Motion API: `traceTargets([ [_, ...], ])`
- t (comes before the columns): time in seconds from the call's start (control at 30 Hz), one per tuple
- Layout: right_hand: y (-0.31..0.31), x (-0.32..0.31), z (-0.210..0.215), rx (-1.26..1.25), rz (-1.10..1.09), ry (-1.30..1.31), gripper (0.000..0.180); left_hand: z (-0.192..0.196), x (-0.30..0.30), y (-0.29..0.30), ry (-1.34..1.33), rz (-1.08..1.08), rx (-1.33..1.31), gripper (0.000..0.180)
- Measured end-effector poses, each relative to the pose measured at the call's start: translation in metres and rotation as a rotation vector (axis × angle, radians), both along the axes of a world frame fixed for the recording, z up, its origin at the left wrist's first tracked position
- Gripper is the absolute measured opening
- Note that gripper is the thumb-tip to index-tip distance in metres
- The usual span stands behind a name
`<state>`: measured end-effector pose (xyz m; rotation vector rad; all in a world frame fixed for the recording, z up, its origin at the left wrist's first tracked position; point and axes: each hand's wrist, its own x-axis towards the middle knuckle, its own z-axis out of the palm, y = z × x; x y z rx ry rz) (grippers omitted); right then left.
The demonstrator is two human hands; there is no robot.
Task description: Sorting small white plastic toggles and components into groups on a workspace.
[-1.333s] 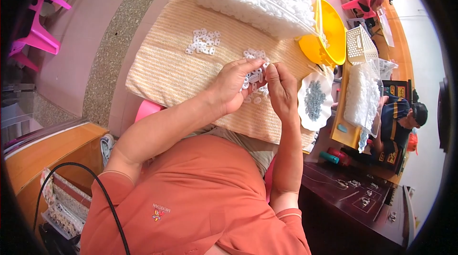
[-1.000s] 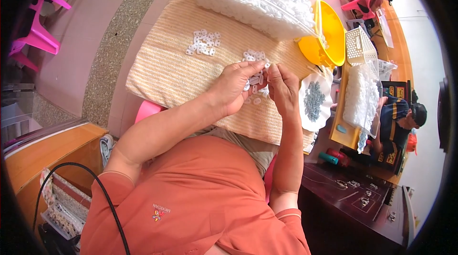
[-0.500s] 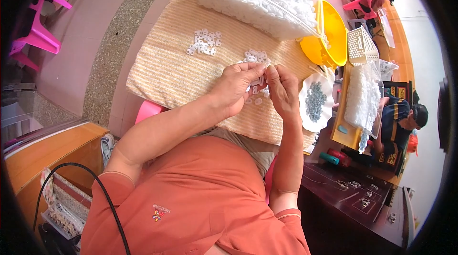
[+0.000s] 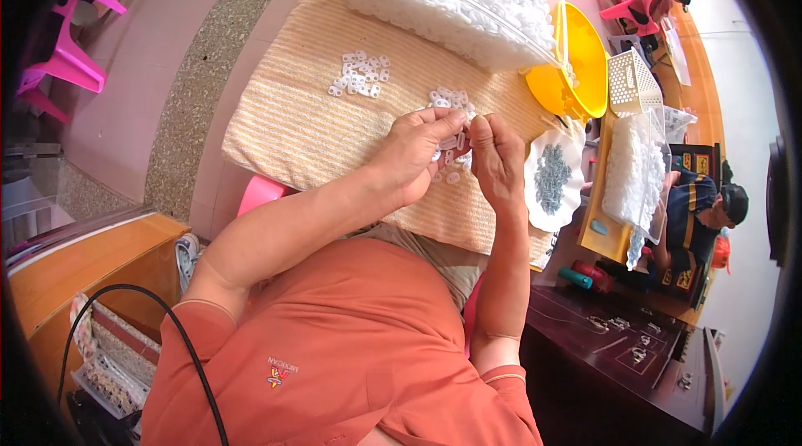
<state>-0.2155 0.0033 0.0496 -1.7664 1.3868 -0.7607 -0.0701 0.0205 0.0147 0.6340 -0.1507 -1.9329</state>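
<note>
Over the striped cloth, my left hand [image 4: 415,149] is closed in a pinch, thumb and forefinger pressed together around something too small to make out. Just to its right, my right hand [image 4: 499,160] pinches too, its fingertips almost meeting the left ones; what it holds is hidden. Small white plastic pieces [image 4: 452,98] lie beyond and beneath both hands, partly covered by them. A second group of white two-holed pieces [image 4: 359,74] is spread farther left. Close to my right wrist, a white wavy-edged dish [image 4: 539,210] bears a heap of small grey metal parts [image 4: 553,179].
A large clear bin [image 4: 451,45] full of white pieces stands at the far side of the cloth [image 4: 292,112]. Beside it sits a yellow basin [image 4: 591,62]. To the right are a white perforated basket [image 4: 632,78], another filled clear bin [image 4: 632,170] and a seated person [image 4: 702,204].
My fingertips have parted slightly, the right hand shifting a little away from the left. Both hands stay over the same white pieces.
</note>
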Motion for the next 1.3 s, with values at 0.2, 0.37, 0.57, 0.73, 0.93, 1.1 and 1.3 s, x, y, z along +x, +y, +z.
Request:
traceTargets([
  [0.2,-0.002,-0.004,0.001,0.068,0.007,-0.028,0.032,-0.003,-0.001,-0.001,0.0,-0.008,-0.004,0.014],
  [0.37,-0.005,-0.014,0.002,0.112,0.044,-0.03,0.032,-0.005,-0.003,0.0,0.027,-0.04,0.002,0.015],
  [0.57,-0.007,-0.014,0.004,0.198,0.043,-0.115,0.033,-0.006,-0.004,-0.001,0.034,-0.027,0.01,0.016],
  [0.73,-0.008,-0.016,0.005,0.364,0.01,-0.282,0.033,-0.006,-0.003,-0.001,0.022,-0.047,-0.002,0.015],
  [0.93,-0.01,-0.017,0.001,0.234,0.022,-0.143,0.034,-0.008,-0.002,-0.002,0.002,-0.09,-0.032,0.015],
  [1.1,-0.009,-0.015,0.005,0.367,-0.017,-0.266,0.034,-0.013,-0.003,-0.003,-0.021,-0.118,-0.052,0.015],
  [1.3,-0.01,-0.018,0.007,0.397,0.025,-0.296,0.032,-0.013,-0.003,-0.001,-0.019,-0.13,-0.074,0.015],
])
